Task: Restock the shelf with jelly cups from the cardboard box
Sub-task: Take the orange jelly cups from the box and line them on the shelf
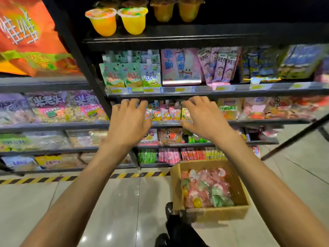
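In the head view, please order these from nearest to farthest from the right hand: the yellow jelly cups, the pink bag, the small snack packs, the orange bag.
1. Small snack packs, just left of the right hand, same shelf.
2. Pink bag, one shelf above.
3. Yellow jelly cups, top shelf, up and left.
4. Orange bag, far upper left.

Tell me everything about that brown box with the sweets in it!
The cardboard box is plain brown with no print showing, rectangular, and open at the top. It sits low on the right, above the tiled floor. Inside is a heap of jelly cups in pink, green and yellow. Its near corner rests on something dark that I cannot make out. The left hand and right hand are up by the shelf, not touching the box.
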